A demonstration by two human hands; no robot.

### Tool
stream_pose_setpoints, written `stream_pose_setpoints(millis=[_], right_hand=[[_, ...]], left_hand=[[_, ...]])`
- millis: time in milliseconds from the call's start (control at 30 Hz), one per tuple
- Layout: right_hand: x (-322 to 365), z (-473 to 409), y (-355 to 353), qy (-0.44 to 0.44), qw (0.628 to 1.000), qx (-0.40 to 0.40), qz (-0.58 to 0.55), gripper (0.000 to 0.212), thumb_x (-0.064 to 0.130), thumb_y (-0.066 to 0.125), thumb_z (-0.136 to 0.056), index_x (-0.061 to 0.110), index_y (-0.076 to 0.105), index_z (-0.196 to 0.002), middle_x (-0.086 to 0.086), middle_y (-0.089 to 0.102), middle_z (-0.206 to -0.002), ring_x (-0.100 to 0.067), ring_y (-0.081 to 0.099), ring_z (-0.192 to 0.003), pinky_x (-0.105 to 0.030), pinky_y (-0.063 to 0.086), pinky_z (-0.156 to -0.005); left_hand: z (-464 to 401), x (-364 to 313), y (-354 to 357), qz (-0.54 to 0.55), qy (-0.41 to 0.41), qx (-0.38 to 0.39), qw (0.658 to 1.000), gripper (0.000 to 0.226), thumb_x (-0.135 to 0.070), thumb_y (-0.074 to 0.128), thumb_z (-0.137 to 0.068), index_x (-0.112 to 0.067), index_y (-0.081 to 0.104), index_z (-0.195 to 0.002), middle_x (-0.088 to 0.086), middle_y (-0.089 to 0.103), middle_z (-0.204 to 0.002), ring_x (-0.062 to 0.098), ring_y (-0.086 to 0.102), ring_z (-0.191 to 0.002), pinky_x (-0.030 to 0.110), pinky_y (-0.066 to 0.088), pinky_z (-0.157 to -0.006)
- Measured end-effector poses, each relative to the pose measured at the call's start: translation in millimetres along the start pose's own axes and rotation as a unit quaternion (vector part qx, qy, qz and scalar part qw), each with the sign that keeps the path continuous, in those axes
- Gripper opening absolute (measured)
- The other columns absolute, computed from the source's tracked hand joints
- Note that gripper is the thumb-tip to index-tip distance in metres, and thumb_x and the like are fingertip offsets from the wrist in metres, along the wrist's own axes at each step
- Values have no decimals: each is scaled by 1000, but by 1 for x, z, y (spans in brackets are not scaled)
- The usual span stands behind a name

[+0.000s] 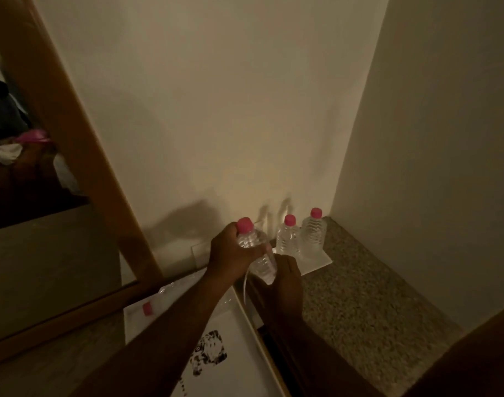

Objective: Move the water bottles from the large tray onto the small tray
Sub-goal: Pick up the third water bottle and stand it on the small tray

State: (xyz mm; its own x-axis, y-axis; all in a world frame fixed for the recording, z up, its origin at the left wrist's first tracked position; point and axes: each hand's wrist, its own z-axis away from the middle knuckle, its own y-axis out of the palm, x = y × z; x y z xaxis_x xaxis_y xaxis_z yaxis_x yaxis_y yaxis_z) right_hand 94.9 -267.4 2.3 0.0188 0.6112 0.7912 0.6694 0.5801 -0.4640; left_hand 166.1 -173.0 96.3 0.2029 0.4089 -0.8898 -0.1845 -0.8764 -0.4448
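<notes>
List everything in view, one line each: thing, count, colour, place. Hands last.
Standing bottles: two, clear with pink caps, upright on the small tray in the corner.
Held bottle: one, clear with pink cap, tilted, in both hands.
Lying bottle: one, pink cap, on the large tray under the left forearm.
Small tray: one, white, on the speckled counter.
Large tray: one, white with a black print, lower centre.
Mirror: one, wooden frame, left.
Left hand: grips the bottle's upper part.
Right hand: grips its base.
</notes>
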Motion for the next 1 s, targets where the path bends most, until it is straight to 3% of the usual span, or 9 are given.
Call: stream_pose_setpoints(millis=[133, 300, 400, 467, 533, 600, 700, 833, 1000], right_hand=[[-24, -16, 10, 36, 997, -38, -56, 51, 28, 82, -76, 27, 54, -119, 11, 53, -112, -4, 49, -102, -12, 36, -84], [-49, -37, 34, 88, 991, -31, -96, 48, 19, 79, -79, 10, 59, -121, -4, 60, -117, -14, 53, -109, -22, 40, -90], [-58, -39, 48, 135, 985, -46, -99, 50, 20, 79, -77, 8, 59, -121, -3, 60, -116, -11, 52, -107, -8, 33, -85], [-65, -38, 57, 159, 981, -55, -95, 50, 19, 81, -75, 8, 59, -119, -3, 61, -115, -10, 52, -104, -8, 33, -82], [-70, -36, 64, 172, 979, -62, -91, 52, 19, 81, -74, 8, 59, -120, -3, 61, -115, -8, 50, -104, -10, 34, -83], [-74, -35, 68, 180, 978, -66, -84, 53, 17, 81, -74, 7, 58, -121, -5, 60, -117, -10, 49, -106, -21, 39, -89], [-82, -32, 74, 170, 981, -69, -65, 53, 14, 83, -71, 3, 60, -118, -10, 63, -113, -15, 51, -104, -32, 42, -86], [-88, -30, 74, 171, 981, -69, -68, 52, 32, 73, -74, 6, 60, -116, -3, 60, -111, -22, 55, -105, -38, 47, -85], [-89, -33, 68, 183, 978, -61, -82, 44, 21, 78, -75, 11, 62, -114, 4, 57, -107, -16, 54, -102, -31, 45, -85]], left_hand=[[-25, 2, 33, -32, 50, 33, 998, 53, -28, 89, -60, -26, 62, -105, -12, 65, -94, 10, 64, -86, 16, 46, -70], [-54, 16, 59, -68, 72, 43, 994, 52, -31, 88, -59, -31, 62, -105, -15, 66, -95, 4, 64, -88, 17, 50, -72], [-66, 28, 68, -85, 75, 58, 992, 49, -33, 87, -60, -40, 59, -99, -22, 64, -91, -6, 61, -85, 6, 43, -67], [-72, 37, 74, -95, 82, 64, 990, 46, -35, 86, -60, -46, 55, -93, -26, 62, -87, -12, 59, -84, 5, 42, -67], [-76, 45, 79, -101, 85, 73, 989, 42, -37, 85, -61, -43, 56, -91, -23, 64, -88, -12, 59, -85, 6, 44, -70], [-77, 52, 83, -100, 83, 79, 988, 39, -37, 84, -62, -36, 60, -92, -18, 67, -90, -6, 62, -86, 12, 48, -71], [-77, 61, 86, -95, 83, 75, 989, 39, -34, 85, -62, -43, 57, -88, -21, 65, -86, -11, 60, -86, 4, 45, -67], [-79, 64, 89, -87, 87, 79, 989, 42, -32, 85, -63, -42, 57, -92, -22, 62, -87, -16, 56, -89, 0, 41, -70], [-80, 63, 94, -78, 96, 87, 988, 46, -32, 85, -64, -28, 63, -104, -13, 64, -99, -1, 57, -90, 4, 39, -74]])
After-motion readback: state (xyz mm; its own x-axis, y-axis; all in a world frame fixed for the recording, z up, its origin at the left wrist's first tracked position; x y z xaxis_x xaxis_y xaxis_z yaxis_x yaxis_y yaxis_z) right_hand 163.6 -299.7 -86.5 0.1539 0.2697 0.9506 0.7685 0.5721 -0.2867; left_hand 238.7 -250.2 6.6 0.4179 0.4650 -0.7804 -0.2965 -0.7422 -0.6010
